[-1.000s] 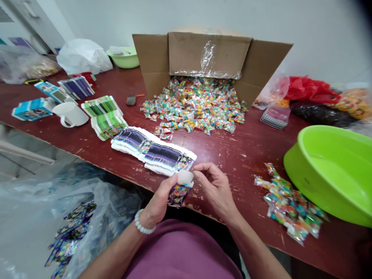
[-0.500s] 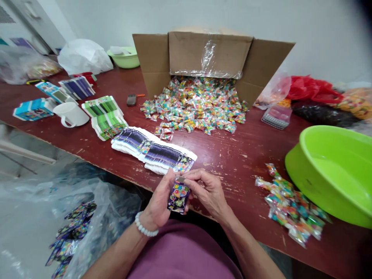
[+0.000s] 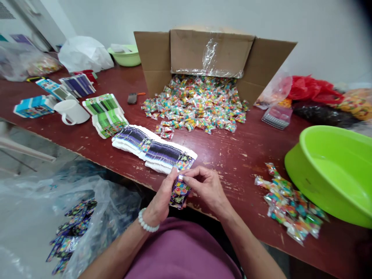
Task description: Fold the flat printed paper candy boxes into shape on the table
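Purple printed box (image 3: 178,194): held between the two hands, front panel facing up toward the wearer. It looks like thin glossy card, so I'd call it light, a bit slick, springy along its folds and easy to crush; the narrow side edges seem the best hold.
Clear bag (image 3: 21,211): low and left of the fingers, with dark printed packets (image 3: 69,244) inside; cut off by the view's edge, its depths blurred by plastic.
White mug (image 3: 76,113): well left of the fingers, beyond them.
Green cartons (image 3: 109,118): beside the mug, nearer the fingers.
Purple carton stack (image 3: 165,153): just beyond the fingertips, lying in overlapping rows.
Left hand (image 3: 161,200): closed around the box, thumb along its side; the other fingers are mostly hidden behind it.
Right hand (image 3: 207,188): thumb and forefinger close together at the box's top end; whether they pinch or only press, I can't tell. What's inside the box is hidden too.
Candy heap (image 3: 197,104): straight past the fingers.
Loose candies (image 3: 290,209): right of the fingers.
Green basin (image 3: 295,164): farthest right, cut off.
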{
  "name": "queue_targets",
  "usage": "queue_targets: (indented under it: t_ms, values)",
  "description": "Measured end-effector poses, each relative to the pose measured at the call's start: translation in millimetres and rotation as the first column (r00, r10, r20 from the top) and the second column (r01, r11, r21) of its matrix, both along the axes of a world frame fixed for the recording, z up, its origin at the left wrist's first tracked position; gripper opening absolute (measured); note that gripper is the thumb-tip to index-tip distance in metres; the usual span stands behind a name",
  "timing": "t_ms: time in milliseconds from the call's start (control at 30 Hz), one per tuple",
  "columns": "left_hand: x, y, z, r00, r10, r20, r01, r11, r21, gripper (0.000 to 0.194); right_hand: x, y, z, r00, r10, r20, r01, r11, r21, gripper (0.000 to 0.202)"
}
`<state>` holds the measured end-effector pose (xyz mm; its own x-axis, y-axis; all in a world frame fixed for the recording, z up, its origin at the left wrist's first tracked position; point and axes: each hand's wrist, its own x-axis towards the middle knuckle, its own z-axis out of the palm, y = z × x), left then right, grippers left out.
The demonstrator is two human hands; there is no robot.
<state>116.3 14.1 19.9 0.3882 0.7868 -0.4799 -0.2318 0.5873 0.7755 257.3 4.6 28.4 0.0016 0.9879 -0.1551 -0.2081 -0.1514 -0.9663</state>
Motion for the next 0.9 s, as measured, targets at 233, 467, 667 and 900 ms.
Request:
queue_targets:
  t_ms: [233, 467, 667, 900]
  values:
    - [-5, 1, -4.1, 0.999, 0.039, -0.022, -0.039, 0.999, 0.022, 0.050, -3, -6, -4.1, 0.990, 0.007, 0.143, -0.021, 0.995, 0.102, 0.017]
    - [-4, 8, -1.1, 0.975, 0.136, 0.179, -0.097, 0.973, -0.210, 0.022, -10, -20, -18.5, 0.867, -0.133, 0.480, -0.127, 0.873, 0.472, 0.023]
    - [-13, 7, 3.8, 0.956, 0.237, 0.170, -0.227, 0.971, -0.076, 0.031, -22, -20, -21.4, 0.564, -0.197, 0.802, -0.382, 0.799, 0.465, 0.094]
    - [-41, -5, 14.4, 0.982, 0.177, -0.069, -0.164, 0.972, 0.166, 0.043, -37, -5, -14.8, 0.694, -0.028, 0.719, -0.475, 0.734, 0.486, 0.089]
